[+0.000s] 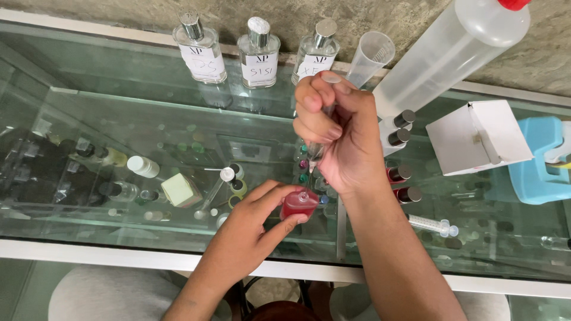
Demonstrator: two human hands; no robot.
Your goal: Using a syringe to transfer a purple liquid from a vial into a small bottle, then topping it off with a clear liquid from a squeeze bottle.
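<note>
While the left hand pinches a small red bottle just below the middle of the frame, the right hand above it is wrapped around a syringe, thumb pressed on the plunger end and the tip aimed down at the bottle's open neck. Both hands are closed on what they hold, the left with thumb and fingers clamped round the bottle, the right in a fist on the syringe barrel. The bottle rests on or just over a glass counter; which of the two cannot be told. It already shows red through its walls, so filling looks well under way, though the level inside is hard to judge, and no cap is on it yet. Whether liquid remains in the syringe is hidden by the fingers.

Along the top edge stand three clear square bottles with silver caps and white labels, and to their right a clear plastic measuring cup. A large translucent plastic bottle with a red cap leans in from the upper right. Below it sit a white box and a blue plastic object. A second syringe lies on the glass at lower right, near several small dark-capped vials. More bottles show on the shelf under the glass at left
</note>
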